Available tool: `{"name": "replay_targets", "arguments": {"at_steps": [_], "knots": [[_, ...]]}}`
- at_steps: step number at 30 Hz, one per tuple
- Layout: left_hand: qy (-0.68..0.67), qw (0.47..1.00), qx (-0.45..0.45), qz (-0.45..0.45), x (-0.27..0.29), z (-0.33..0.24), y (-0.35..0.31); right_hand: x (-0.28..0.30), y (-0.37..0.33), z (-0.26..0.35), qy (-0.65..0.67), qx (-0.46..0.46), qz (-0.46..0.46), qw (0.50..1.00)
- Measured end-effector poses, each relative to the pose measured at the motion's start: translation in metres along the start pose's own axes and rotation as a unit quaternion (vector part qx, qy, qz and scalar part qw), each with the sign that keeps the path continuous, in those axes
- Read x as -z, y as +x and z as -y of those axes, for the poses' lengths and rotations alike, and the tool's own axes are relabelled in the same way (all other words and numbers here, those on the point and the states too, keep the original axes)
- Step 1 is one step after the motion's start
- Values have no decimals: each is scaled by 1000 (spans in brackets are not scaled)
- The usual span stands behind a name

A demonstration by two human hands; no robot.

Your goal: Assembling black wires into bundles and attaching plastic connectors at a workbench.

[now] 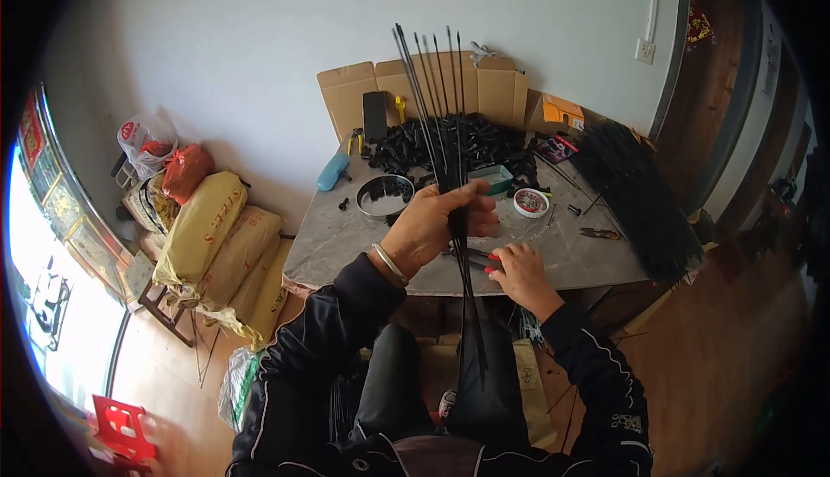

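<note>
My left hand (428, 226), with a bangle at the wrist, is closed round a bundle of long thin black rods (450, 179). The rods stand nearly upright and fan out at the top; their lower ends hang past the table's near edge over my lap. Beside it, low over the near edge, my right hand (526, 280) has its fingers curled on a dark pliers-like tool (484, 263) with red on its handles. Part of that tool is hidden behind the rods and fingers.
A heap of black plastic parts (402, 146) lies at the back of the table (346, 248) before cardboard (350, 96). A metal bowl (385, 211), white-and-red tub (531, 204), blue bottle (332, 171) and cutter (599, 233) surround my hands. More black rods (635, 192) lie right; sacks (199, 226) stand left.
</note>
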State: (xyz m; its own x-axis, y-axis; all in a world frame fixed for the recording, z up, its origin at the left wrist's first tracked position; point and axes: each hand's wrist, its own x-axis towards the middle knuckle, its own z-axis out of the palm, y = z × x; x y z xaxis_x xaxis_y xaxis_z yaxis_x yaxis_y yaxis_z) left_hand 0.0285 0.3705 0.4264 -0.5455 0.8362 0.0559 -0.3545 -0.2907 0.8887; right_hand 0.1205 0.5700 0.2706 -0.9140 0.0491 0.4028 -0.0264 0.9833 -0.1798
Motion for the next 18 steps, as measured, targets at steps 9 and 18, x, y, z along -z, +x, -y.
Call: {"name": "replay_targets", "arguments": {"at_steps": [9,18], "knots": [[-25,1000,1,12,10,-1,-7,40,-24,-34,-58,-60,62,995],[29,993,59,93,13,-4,-20,74,26,-18,198,25,-59,978]]}}
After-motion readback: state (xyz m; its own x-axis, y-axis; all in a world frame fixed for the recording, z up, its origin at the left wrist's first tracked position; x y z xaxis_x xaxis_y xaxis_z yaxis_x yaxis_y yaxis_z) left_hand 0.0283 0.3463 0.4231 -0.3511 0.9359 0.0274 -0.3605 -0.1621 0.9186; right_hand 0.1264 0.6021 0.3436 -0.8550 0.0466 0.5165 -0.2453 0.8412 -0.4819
